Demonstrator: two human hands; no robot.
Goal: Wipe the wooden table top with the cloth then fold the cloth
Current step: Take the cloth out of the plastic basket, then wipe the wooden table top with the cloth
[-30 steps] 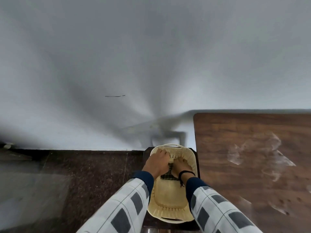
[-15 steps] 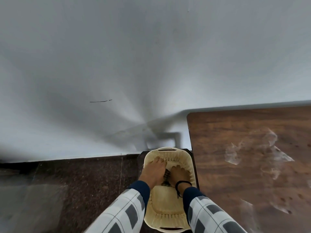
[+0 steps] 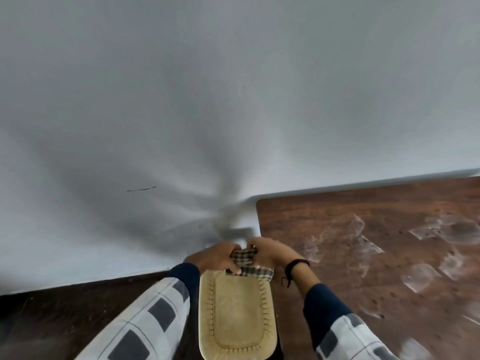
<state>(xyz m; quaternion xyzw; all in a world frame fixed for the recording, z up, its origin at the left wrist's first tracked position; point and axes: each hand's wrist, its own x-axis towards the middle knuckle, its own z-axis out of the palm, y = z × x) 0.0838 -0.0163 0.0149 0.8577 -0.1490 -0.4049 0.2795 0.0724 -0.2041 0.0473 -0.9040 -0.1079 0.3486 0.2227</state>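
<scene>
A small dark-and-cream checked cloth [image 3: 246, 261] hangs bunched between both my hands, above the far end of a cream plastic basket [image 3: 235, 341]. My left hand [image 3: 213, 257] grips its left side and my right hand [image 3: 270, 249] grips its right side. The wooden table top [image 3: 376, 255] lies to the right of my hands, dark brown, with pale smeared patches [image 3: 358, 245] across it.
The basket sits low beside the table's left edge, over a dark speckled floor [image 3: 65, 315]. A white wall [image 3: 181, 100] fills the view ahead, with a thin dark mark [image 3: 141, 189] on it. The table's far edge meets the wall.
Both hands were down inside the basket on the cloth; now they have risen out of it with the cloth held between them, and the view has shifted.
</scene>
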